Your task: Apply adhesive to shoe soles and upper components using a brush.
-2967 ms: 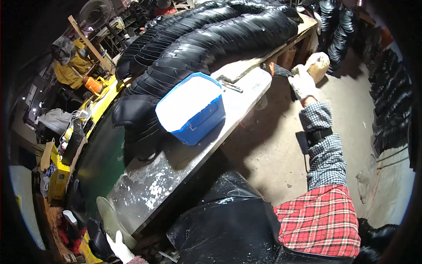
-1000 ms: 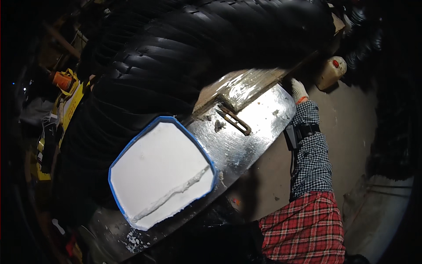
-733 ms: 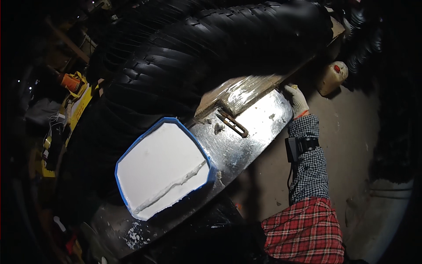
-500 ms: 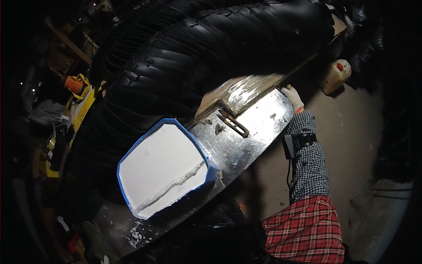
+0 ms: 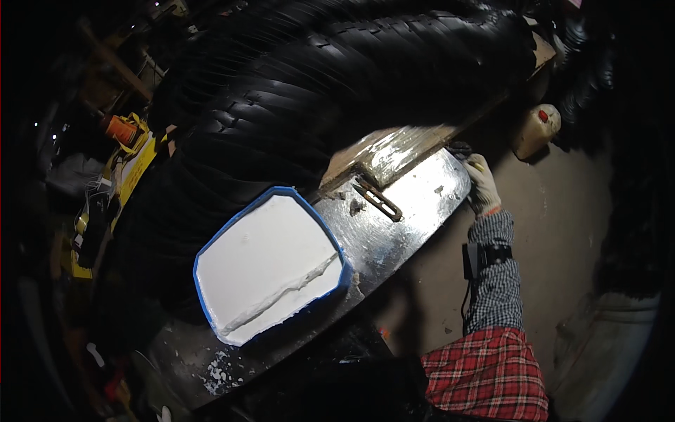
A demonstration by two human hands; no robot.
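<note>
My right hand, in a white work glove, is at the far right end of a shiny metal board. Its fingers are closed around a small dark thing that I cannot make out, just past the board's rounded end. On the board lies a rusty slotted hand tool, with a dark lump beside it. Nearer, an octagonal blue-rimmed tub is filled with a smooth white mass that has a ragged ridge across its lower part. My left hand is out of view.
Large black ribbed rolls curve along the far side of the board. A film-wrapped block borders it. A beige jug with a red cap stands on the floor at right. Yellow and orange items clutter the left.
My right hand has drawn back slightly toward me from the board's end, and a dark thing now shows at its fingers. The whole view has shifted a little.
</note>
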